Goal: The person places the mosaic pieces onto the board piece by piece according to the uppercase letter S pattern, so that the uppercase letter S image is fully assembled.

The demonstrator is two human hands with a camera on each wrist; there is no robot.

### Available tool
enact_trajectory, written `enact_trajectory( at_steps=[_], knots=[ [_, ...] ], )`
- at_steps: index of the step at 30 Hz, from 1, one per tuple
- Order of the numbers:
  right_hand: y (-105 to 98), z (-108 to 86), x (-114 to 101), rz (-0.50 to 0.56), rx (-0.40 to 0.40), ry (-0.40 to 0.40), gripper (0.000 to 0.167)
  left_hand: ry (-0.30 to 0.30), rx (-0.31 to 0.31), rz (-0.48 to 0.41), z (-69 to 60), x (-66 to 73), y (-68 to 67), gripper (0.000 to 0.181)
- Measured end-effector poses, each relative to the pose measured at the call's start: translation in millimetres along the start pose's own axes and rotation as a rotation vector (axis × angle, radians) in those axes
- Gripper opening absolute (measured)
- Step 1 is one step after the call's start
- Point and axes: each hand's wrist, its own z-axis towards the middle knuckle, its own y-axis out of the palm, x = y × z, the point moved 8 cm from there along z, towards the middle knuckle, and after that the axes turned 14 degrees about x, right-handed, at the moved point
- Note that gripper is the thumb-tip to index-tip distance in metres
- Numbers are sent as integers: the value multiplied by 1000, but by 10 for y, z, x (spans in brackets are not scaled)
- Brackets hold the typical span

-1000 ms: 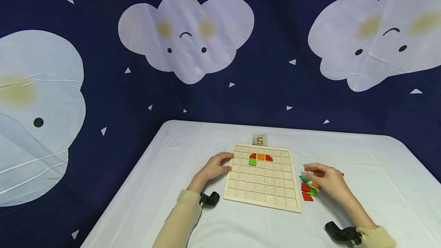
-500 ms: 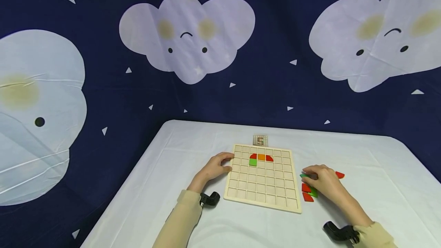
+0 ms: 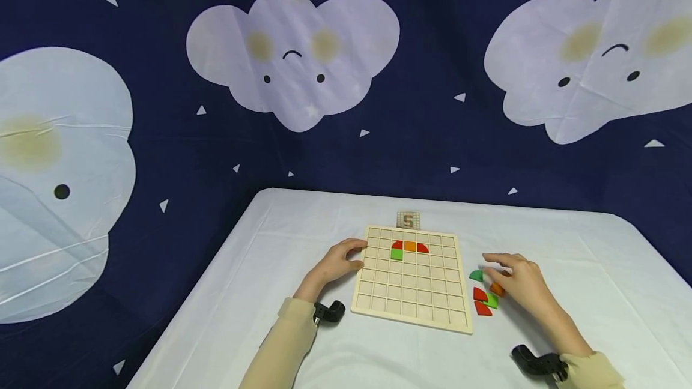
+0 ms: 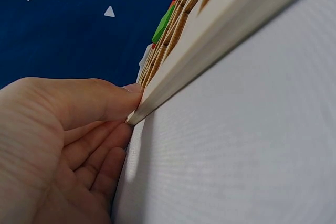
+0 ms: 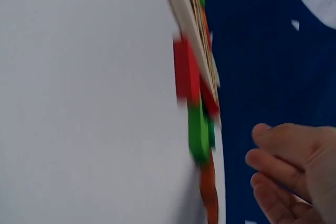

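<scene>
A square wooden grid board point(image 3: 411, 299) lies on the white table. My left hand point(image 3: 336, 262) touches its left edge with thumb and fingertips; in the left wrist view, the thumb point(image 4: 100, 98) rests against that edge. Two red quarter-round pieces, an orange square point(image 3: 410, 246) and a light green square point(image 3: 397, 254) sit in the board's upper cells. My right hand point(image 3: 520, 284) hovers right of the board, fingers loosely bent, nothing visible between them. Near it lie a dark green piece point(image 3: 476, 275), an orange piece point(image 3: 497, 289), red pieces point(image 3: 483, 308) and a light green piece point(image 3: 491, 301).
A small card point(image 3: 408, 220) with an S-like figure on a grid lies behind the board's far edge. The white cloth point(image 3: 303, 215) covers the table, and a dark blue backdrop point(image 3: 346, 161) with clouds hangs behind it. Each wrist wears a black camera mount point(image 3: 329, 312).
My right hand reached down onto the loose pieces, then drew back slightly up and right. The dark green piece has shifted and now shows uncovered. My left hand and the board have stayed put.
</scene>
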Motion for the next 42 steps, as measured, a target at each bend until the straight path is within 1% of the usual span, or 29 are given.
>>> enact_trajectory(
  at_steps=[3, 6, 11, 14, 19, 23, 27, 30, 31, 36, 42],
  knots=[
    [-178, 3, 110, -26, 34, 12, 30, -5, -4, 3, 0, -11, 10, 47],
    [-294, -33, 246, -54, 22, 18, 31, -8, -5, 3, -1, -15, 11, 47],
    [-323, -141, 436, -77, -50, 34, 31, -21, -4, -2, -3, -28, 17, 48],
    [-297, -172, 500, -84, -70, 43, 29, -21, -3, -7, 0, -33, 16, 47],
    [-268, -179, 520, -88, -43, 29, 28, -18, 2, -15, 2, -26, 8, 47],
    [-292, -170, 528, -98, -10, 25, 31, -8, 10, -15, 3, -16, 6, 47],
    [-313, -164, 568, -110, -30, 40, 34, -5, 11, -14, 2, -10, 2, 47],
    [-304, -172, 599, -124, -60, 47, 35, -10, 12, -14, 3, -15, 1, 46],
    [-304, -178, 601, -126, -57, 46, 35, -10, 13, -12, 4, -17, 0, 46],
    [-325, -191, 623, -120, -23, 54, 30, -12, 12, -18, 5, -19, 3, 46],
    [-321, -188, 635, -135, 27, 55, 29, -14, 6, -5, -1, -30, 13, 46]
  ],
)
